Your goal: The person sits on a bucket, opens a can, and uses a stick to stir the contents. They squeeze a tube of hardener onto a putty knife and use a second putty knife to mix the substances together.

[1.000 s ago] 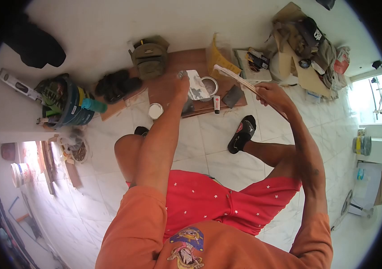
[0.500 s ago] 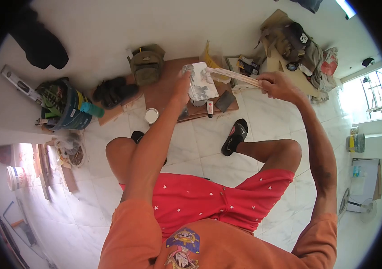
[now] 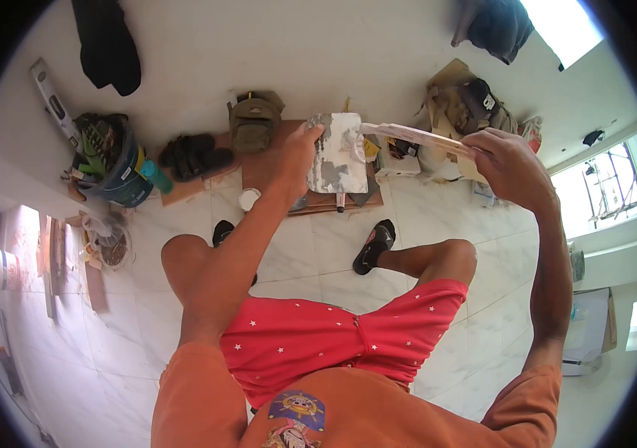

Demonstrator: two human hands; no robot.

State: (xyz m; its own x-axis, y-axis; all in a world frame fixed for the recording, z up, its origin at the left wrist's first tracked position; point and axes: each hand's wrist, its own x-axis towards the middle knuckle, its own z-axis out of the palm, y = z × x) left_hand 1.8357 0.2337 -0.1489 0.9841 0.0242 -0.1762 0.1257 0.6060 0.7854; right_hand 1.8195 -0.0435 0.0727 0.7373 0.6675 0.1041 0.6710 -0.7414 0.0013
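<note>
My left hand (image 3: 302, 153) grips the left edge of a flat rectangular plate (image 3: 341, 158) smeared with white and grey paste. Wrapped by the fingers of my right hand (image 3: 505, 166) is a long flat wooden stick (image 3: 417, 137), whitened toward its far end. That end overlaps the plate's upper right side in this view. Below the plate, a small tube (image 3: 341, 203) with a dark cap pokes out, mostly hidden. A round white-topped container (image 3: 249, 198) stands on the floor left of it.
A brown board (image 3: 257, 168) lies by the wall under a green backpack (image 3: 255, 123). To the left are dark footwear (image 3: 195, 157) and a bucket (image 3: 130, 179) holding tools. Bags and cardboard (image 3: 464, 104) are heaped at the right. My feet rest on pale tiles (image 3: 289, 250).
The plate now shows its face more fully and looks larger. My right hand has moved to the right and down, carrying the stick. The camera view has shifted a little.
</note>
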